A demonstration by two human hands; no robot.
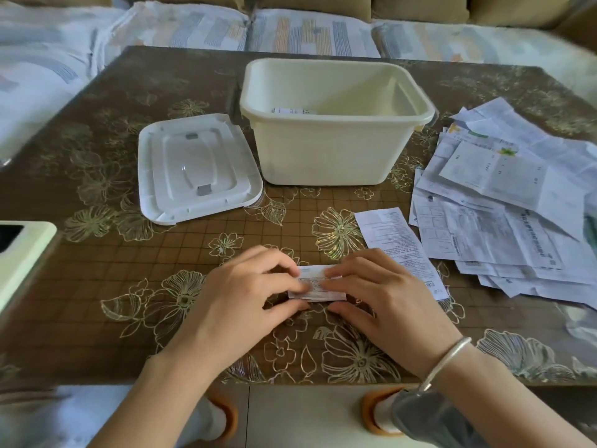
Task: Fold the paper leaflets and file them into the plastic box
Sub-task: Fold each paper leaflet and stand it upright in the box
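One plastic box (323,156) stands open on the bench (129,286), its lid (197,166) lying flat just left of it. Inside, one filed leaflet (290,110) shows above the near wall, which hides the rest of the box floor. Nearer the bench edge, the left hand (245,295) and right hand (387,299) hold a folded leaflet (318,282) against the bench, fingers curled, fingertips and thumbs pinching its two ends. Its print is too blurred to read. A long leaflet (391,234) lies partly under the right hand. The loose pile (504,215) at the right is cut off by the frame edge.

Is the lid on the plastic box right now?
No, the lid lies flat beside the open plastic box, to its left.
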